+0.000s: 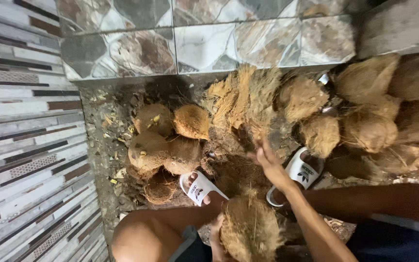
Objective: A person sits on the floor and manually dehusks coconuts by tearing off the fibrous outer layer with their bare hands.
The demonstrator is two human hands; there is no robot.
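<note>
Nearest the lens, a husked coconut point(249, 232) sits low between the knees, the left hand point(216, 233) cupped against its side. Right hand point(267, 162) reaches forward, fingers spread and holding nothing, toward loose husk fibre point(241, 99) with coconut piles left point(163, 145) and right point(364, 116). Tiled wall point(204, 41) closes the far edge; white sandals point(201, 188) stand on littered ground.

A cluster of husked brown coconuts point(163, 145) is lying on the dirt floor point(104, 160), well to the left of the outstretched fingers. A heap of loose coconut husk fibre point(241, 97) is piling up just beyond those fingers. More unhusked coconuts point(369, 121) are resting to their right. Stone-patterned tiles point(209, 39) are running along the far side, with striped tiling point(25, 145) stretching away far left.
</note>
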